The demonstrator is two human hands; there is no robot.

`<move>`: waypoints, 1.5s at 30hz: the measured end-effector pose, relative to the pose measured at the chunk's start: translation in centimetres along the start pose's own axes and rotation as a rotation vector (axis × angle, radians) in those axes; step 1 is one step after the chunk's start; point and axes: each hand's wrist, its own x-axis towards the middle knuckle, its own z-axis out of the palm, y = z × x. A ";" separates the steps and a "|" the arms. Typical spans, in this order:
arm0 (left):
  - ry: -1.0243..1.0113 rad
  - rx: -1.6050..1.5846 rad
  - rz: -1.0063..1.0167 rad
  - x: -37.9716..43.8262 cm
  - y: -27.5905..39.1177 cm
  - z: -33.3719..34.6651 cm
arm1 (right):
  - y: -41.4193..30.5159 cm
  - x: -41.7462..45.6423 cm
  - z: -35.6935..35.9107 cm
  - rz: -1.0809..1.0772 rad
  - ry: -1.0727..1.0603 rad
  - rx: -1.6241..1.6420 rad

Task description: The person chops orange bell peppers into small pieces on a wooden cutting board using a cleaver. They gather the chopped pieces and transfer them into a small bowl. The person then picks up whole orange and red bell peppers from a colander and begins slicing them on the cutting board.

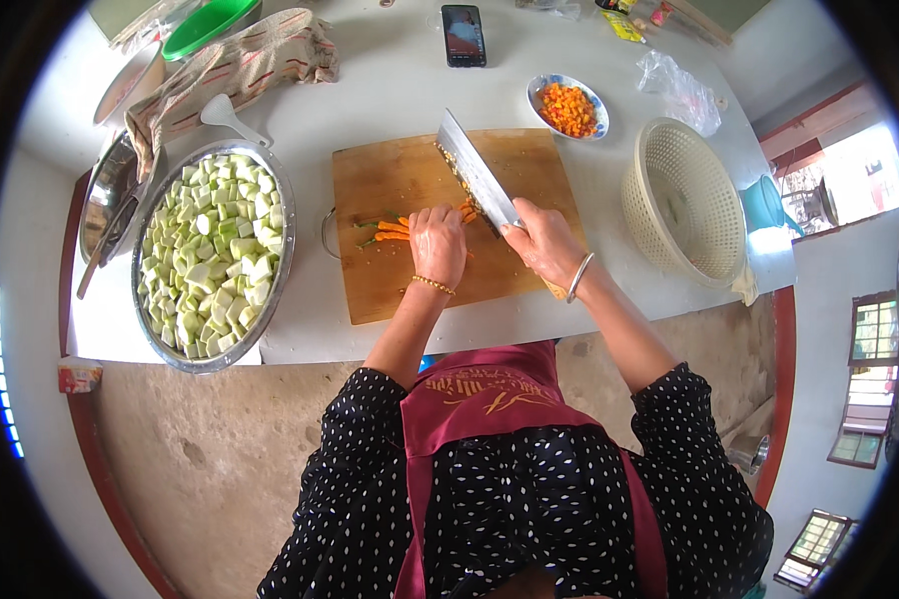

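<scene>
On a wooden cutting board (pixel 389 281), my left hand (pixel 440 243) presses down on a bunch of orange chili peppers (pixel 391 230) with green stems. Their stem ends stick out to the left of the fingers. My right hand (pixel 547 243) grips the handle of a cleaver (pixel 479 168), whose wide blade slants up to the left, close to the cut ends of the peppers. Pepper bits and seeds cling along the blade's edge. Just beyond the board, an oval blue-patterned dish (pixel 599 101) holds chopped orange pepper (pixel 567 110).
A metal basin (pixel 288 224) of cubed pale green vegetable (pixel 210 254) stands left of the board. To the right sits a perforated plastic basket (pixel 644 195). A phone (pixel 464 36) lies at the back, with a plastic bag (pixel 682 93) farther right. A striped cloth (pixel 232 71) covers things at back left.
</scene>
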 end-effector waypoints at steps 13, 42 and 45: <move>0.011 -0.027 0.013 0.0 0.0 -0.2 | 0.8 0.9 1.5 -0.005 0.038 0.048; 0.095 -0.109 -0.019 -0.3 -0.7 0.1 | -0.1 0.9 1.2 -0.108 -0.016 0.024; 0.089 -0.124 -0.014 -0.3 -0.7 0.1 | -0.1 1.1 1.2 -0.045 -0.034 0.076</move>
